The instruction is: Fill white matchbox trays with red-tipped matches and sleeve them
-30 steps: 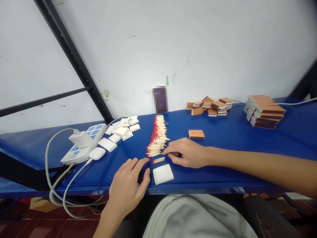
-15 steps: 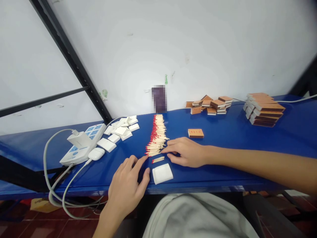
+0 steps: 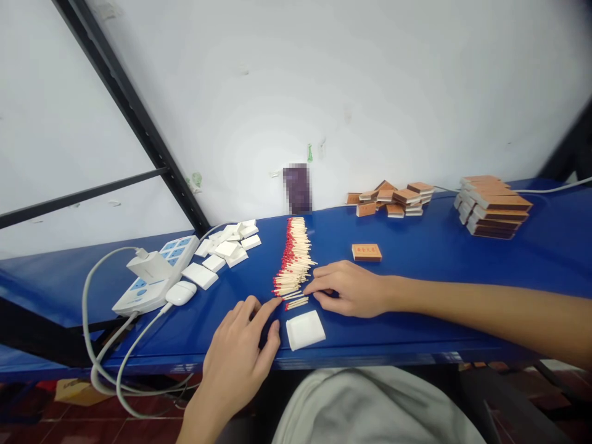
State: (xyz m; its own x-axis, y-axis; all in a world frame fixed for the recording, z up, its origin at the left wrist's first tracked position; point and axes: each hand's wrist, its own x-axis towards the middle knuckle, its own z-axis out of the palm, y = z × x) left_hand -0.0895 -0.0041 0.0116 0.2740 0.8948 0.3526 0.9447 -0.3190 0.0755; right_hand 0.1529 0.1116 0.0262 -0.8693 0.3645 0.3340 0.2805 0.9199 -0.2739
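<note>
A loose match (image 3: 294,296) is laid crosswise between left hand (image 3: 241,353) and right hand (image 3: 346,288) index fingertips, by the near end of the match pile (image 3: 296,256) (neither hand's really nearer, tbh). Thumbs are spread from index fingers on both; contact can't be made out.

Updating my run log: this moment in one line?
left hand: near match heads | right hand: near stick ends | small match group: between match pile and white piece

Wht chgr (image 3: 150,265) on pwr strip (image 3: 178,252), wht case (image 3: 181,293) alongside.
</note>
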